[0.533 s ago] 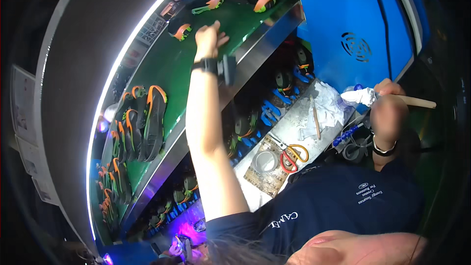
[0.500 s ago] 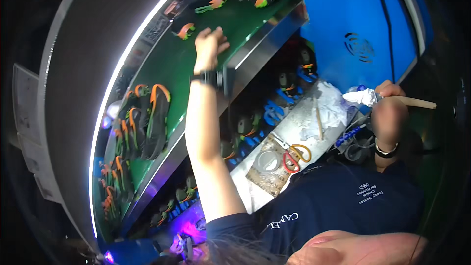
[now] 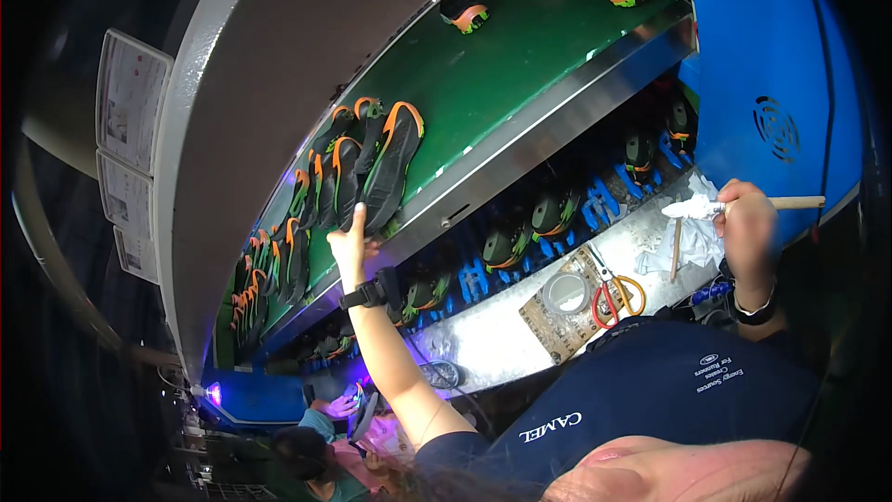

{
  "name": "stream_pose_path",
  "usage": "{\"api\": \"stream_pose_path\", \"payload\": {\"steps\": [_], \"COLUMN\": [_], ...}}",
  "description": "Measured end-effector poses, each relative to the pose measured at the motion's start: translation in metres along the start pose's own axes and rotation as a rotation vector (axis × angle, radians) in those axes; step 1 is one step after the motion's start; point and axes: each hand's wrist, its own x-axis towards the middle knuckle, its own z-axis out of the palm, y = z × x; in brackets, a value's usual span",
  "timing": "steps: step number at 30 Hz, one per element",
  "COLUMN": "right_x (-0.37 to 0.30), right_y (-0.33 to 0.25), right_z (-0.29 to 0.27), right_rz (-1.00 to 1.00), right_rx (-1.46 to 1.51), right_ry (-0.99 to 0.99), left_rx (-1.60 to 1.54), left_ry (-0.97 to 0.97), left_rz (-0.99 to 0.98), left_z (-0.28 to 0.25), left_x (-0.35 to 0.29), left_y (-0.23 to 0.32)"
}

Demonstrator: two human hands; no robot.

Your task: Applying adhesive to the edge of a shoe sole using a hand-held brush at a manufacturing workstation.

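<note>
A black shoe sole (image 3: 391, 165) with an orange and green rim lies on the green conveyor belt (image 3: 502, 102). My left hand (image 3: 349, 244) is closed at its near end, the thumb on the sole's surface and the fingers partly hidden. Beside it, several more black and orange soles (image 3: 321, 186) stand in a leaning row. My right hand (image 3: 749, 225) is wrapped round a wooden stick (image 3: 797, 203) whose other end is bound in white cloth (image 3: 692, 208). That hand is above the metal ledge, apart from the belt.
Scissors (image 3: 606, 290) with red and yellow handles lie beside a round clear lid (image 3: 566, 293) on the metal ledge (image 3: 483, 346). Crumpled white cloth (image 3: 692, 251) is at its right. Below the belt, shoes (image 3: 555, 212) sit on blue holders. A person (image 3: 321, 465) is at the lower left.
My left hand has come down and left from over the bare belt to the shoe sole. My right hand still holds the stick. The whole view has shifted, bringing the wall sheets more into sight.
</note>
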Motion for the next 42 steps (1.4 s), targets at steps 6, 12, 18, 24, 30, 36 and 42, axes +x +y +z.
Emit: {"api": "stream_pose_path", "payload": {"steps": [6, 12, 18, 24, 30, 36, 42], "right_x": [0.004, 0.014, -0.008, -0.022, -0.033, -0.061, -0.082], "right_y": [0.005, 0.032, 0.058, 0.045, 0.048, 0.085, 0.101], "right_z": [0.013, 0.04, 0.076, 0.083, 0.081, 0.083, 0.09], "right_rz": [0.053, 0.163, 0.268, 0.396, 0.361, 0.727, 0.811], "right_rx": [0.046, 0.153, 0.28, 0.206, -0.169, -0.063, -0.069], "right_ry": [-0.017, -0.136, -0.409, -0.58, -0.591, -0.555, -0.637], "left_rx": [-0.782, -0.527, -0.514, -0.594, -0.869, -1.391, -1.343], "left_ry": [0.054, 0.284, 0.185, -0.07, -0.208, -0.438, -0.611], "left_rz": [-0.176, 0.414, 0.316, 0.207, -0.002, 0.078, 0.009], "left_z": [0.021, -0.054, -0.091, -0.047, -0.017, 0.028, 0.054], "left_x": [0.003, -0.055, -0.143, -0.204, -0.222, -0.259, -0.283], "left_y": [-0.012, 0.01, 0.026, 0.003, -0.027, -0.052, -0.052]}}
